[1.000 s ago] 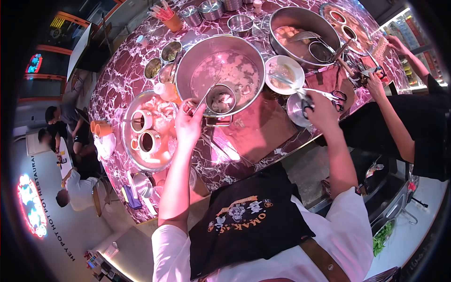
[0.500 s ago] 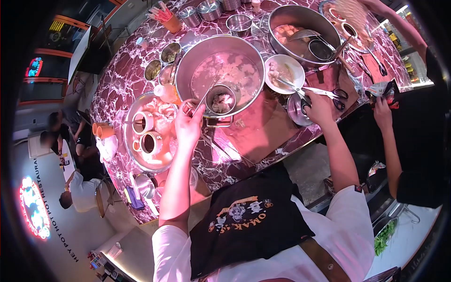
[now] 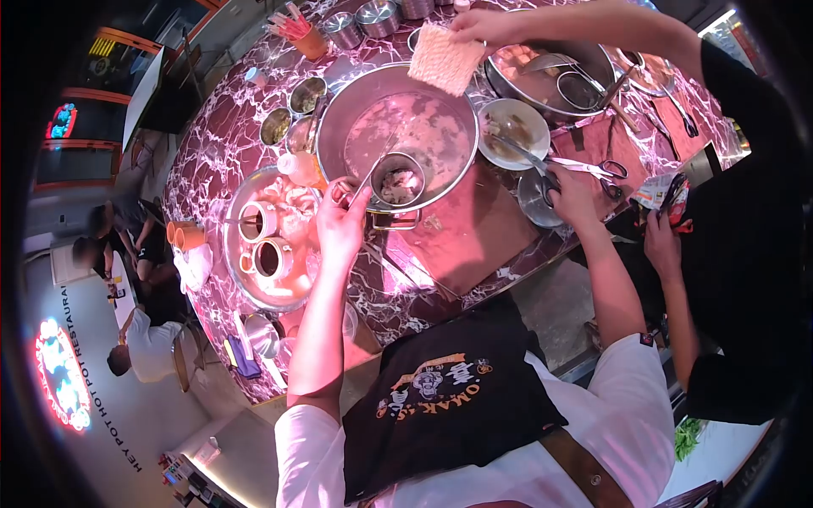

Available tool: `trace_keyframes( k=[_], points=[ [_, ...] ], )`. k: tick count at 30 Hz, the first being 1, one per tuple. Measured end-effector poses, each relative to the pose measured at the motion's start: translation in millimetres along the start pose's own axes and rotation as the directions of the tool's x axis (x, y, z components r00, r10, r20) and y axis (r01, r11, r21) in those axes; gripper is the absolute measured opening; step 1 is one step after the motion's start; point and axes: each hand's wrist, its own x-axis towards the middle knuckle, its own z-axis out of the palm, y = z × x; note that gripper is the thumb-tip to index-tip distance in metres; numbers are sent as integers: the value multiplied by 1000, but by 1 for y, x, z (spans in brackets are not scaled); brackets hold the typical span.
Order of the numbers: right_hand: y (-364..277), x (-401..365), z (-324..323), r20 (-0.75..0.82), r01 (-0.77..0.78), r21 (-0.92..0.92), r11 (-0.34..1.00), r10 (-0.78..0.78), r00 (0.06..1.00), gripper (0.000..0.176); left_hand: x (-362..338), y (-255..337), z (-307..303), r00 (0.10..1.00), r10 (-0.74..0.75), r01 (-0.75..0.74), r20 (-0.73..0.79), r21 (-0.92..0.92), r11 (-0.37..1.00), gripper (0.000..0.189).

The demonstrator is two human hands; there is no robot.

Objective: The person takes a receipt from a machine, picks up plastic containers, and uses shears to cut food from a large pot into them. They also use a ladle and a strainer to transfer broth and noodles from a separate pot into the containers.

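My left hand [image 3: 341,218] is closed round the thin handle of a ladle [image 3: 412,161], whose round metal cup holds chunks of pale, meat-like food. That cup hangs inside the near rim of a large steel pot [image 3: 467,161] of pinkish liquid with bits in it. My right hand [image 3: 572,196] grips scissors [image 3: 535,161] by the dark handles, their blades reaching over a white bowl [image 3: 491,151] with brownish liquid inside. A co-worker's hand [image 3: 478,30] holds a block of dried noodles [image 3: 443,59] above the pot's far right side.
A second pot [image 3: 500,89] with a ladle and a strainer stands at the back right. Another pair of scissors [image 3: 605,173] lies beside my right hand. A steel tray [image 3: 237,284] with dark-filled cups sits left. The co-worker's other hand [image 3: 662,241] holds a coloured packet [image 3: 656,193].
The co-worker's arm has swung left from the back right, bringing the noodle block over the pot. Their other hand and packet moved slightly left. My hands have barely moved.
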Motion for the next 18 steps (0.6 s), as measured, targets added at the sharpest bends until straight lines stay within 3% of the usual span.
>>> trace_keyframes(
  k=[6, 9, 11, 12, 13, 16, 17, 18],
  points=[
    [-4, -21, 2, -95, 55, 137, 989, -42, 995, 48, 1, 1, 5, 996, 88, -88, -31, -7, 996, 20],
    [-56, -29, -13, -135, 208, 163, 964, -187, 973, 47, -1, 4, 3, 994, 109, -109, -18, 34, 993, 17],
    [-91, -29, -14, -62, 253, 169, 953, -246, 967, 46, -1, 8, 5, 994, 113, -112, -13, 25, 993, 18],
    [-105, -30, -13, -30, 268, 165, 949, -266, 963, 46, -1, 6, 7, 995, 99, -99, -14, 9, 995, 18],
    [-113, -31, -13, -16, 297, 44, 954, -297, 955, 44, 0, 1, 6, 996, 86, -86, -12, -9, 996, 19],
    [-106, -29, -30, -72, 252, 70, 965, -247, 966, 43, 0, -1, 3, 997, 76, -76, 12, -19, 997, 21],
    [-94, -28, -37, -160, 272, 0, 962, -268, 950, 43, -1, -1, 1, 999, 51, -50, 16, -34, 998, 22],
    [-81, -26, -45, -126, 191, -80, 978, -200, 972, 44, -2, -1, 0, 1000, 25, -24, 19, -47, 999, 22]
  ],
)
